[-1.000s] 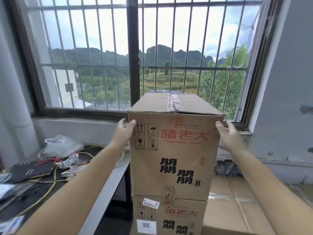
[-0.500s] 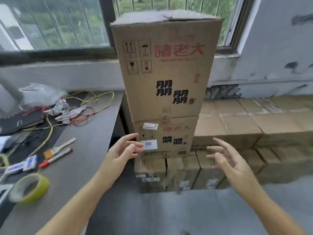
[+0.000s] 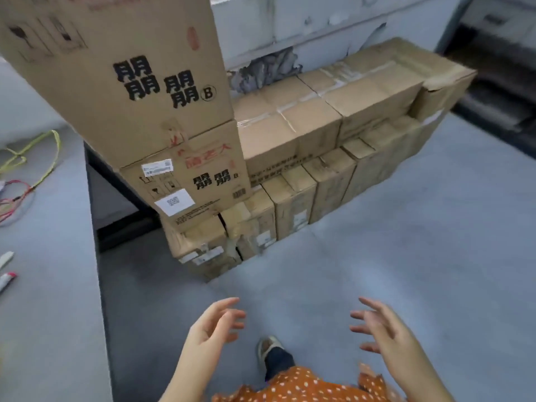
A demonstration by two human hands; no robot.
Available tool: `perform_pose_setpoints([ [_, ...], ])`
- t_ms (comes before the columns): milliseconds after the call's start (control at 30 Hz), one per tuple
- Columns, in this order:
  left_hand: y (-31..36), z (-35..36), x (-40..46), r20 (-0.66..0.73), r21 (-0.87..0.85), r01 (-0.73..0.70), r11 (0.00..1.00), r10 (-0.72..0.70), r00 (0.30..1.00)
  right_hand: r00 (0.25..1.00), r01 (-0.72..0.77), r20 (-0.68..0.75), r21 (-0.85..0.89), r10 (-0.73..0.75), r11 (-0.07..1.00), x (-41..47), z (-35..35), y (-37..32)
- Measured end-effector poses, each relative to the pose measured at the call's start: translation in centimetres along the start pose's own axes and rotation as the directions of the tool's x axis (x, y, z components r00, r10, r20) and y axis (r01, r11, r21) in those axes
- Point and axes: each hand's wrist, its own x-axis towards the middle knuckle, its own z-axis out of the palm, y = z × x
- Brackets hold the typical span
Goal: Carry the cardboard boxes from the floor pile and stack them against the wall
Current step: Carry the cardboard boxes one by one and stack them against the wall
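Note:
A tall printed cardboard box (image 3: 121, 76) stands on top of a smaller matching box (image 3: 191, 181), which sits on a row of plain boxes (image 3: 293, 210) on the floor. Wider taped boxes (image 3: 327, 111) lie behind along the wall. My left hand (image 3: 213, 326) and my right hand (image 3: 380, 329) hover low over the floor, well in front of the stack. Both have spread, relaxed fingers and hold nothing.
A grey table (image 3: 49, 256) runs along the left with yellow and red wires (image 3: 34, 166) and a marker (image 3: 5, 280) on it. Grey floor (image 3: 406, 242) spreads to the right. My foot (image 3: 269, 349) is between my hands. Dark shelving (image 3: 499, 76) stands at the far right.
My hands let go of the top box and dropped away from the stack. My view tilted down and drew back, so the window is out of sight.

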Motion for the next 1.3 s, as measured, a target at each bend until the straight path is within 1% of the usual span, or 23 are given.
perform_pose_setpoints([
  [100,0.8,3.6,-0.3,0.119,0.055,-0.01,0.998,0.003,0.993,0.991,0.0,-0.137,0.049,0.007,0.999,-2.8,-3.6,1.9],
  [200,2.0,8.4,-1.2,0.265,0.111,-0.081,0.991,0.049,0.963,0.958,0.018,-0.286,0.12,0.017,0.993,-6.4,-8.1,4.4],
  [300,3.1,14.6,-3.4,0.39,0.112,-0.173,0.979,0.117,0.914,0.897,0.042,-0.439,0.194,0.049,0.98,-10.8,-13.6,7.4],
  [367,3.0,19.0,-5.9,0.458,0.102,-0.206,0.973,0.138,0.878,0.846,0.053,-0.526,0.249,0.089,0.967,-14.4,-17.6,10.0],
  [433,2.4,23.4,-9.0,0.537,0.073,-0.245,0.967,0.169,0.826,0.779,0.076,-0.611,0.314,0.14,0.946,-18.2,-21.5,12.4],
  [500,1.4,27.6,-12.4,0.632,0.053,-0.266,0.963,0.174,0.755,0.699,0.111,-0.688,0.372,0.193,0.922,-22.2,-24.8,14.7],
  [567,0.1,31.5,-15.8,0.731,0.062,-0.291,0.955,0.155,0.664,0.6,0.158,-0.762,0.414,0.245,0.897,-26.6,-27.2,17.0],
  [667,-1.1,36.5,-20.5,0.855,0.088,-0.359,0.929,0.115,0.505,0.417,0.251,-0.845,0.461,0.334,0.851,-32.8,-29.2,19.9],
  [733,-1.4,39.8,-23.2,0.909,0.087,-0.407,0.909,0.095,0.406,0.303,0.303,-0.865,0.484,0.399,0.821,-36.3,-29.7,21.3],
  [833,-1.9,44.8,-27.1,0.964,0.073,-0.479,0.875,0.062,0.26,0.15,0.373,-0.856,0.513,0.496,0.773,-40.7,-29.8,23.5],
  [933,-3.2,49.5,-31.0,0.995,0.065,-0.53,0.845,-0.015,0.099,0.022,0.442,-0.798,0.548,0.603,0.71,-43.7,-30.1,25.5],
  [1000,-4.6,52.5,-33.7,0.996,0.077,-0.548,0.833,-0.086,0.009,-0.045,0.495,-0.737,0.57,0.674,0.656,-44.9,-30.5,26.9],
  [1067,-6.4,55.6,-36.4,0.987,0.114,-0.529,0.841,-0.159,-0.039,-0.091,0.539,-0.678,0.582,0.729,0.609,-45.8,-31.6,28.3],
  [1167,-8.7,60.9,-40.9,0.969,0.187,-0.443,0.877,-0.239,-0.064,-0.161,0.591,-0.599,0.578,0.784,0.563,-47.1,-35.1,30.1],
  [1200,-9.2,62.8,-42.4,0.965,0.191,-0.435,0.88,-0.25,-0.082,-0.19,0.606,-0.58,0.566,0.792,0.559,-47.7,-36.5,30.6],
  [1300,-9.9,68.8,-47.2,0.948,0.161,-0.47,0.868,-0.269,-0.172,-0.257,0.629,-0.555,0.526,0.791,0.573,-49.6,-41.8,32.1],
])
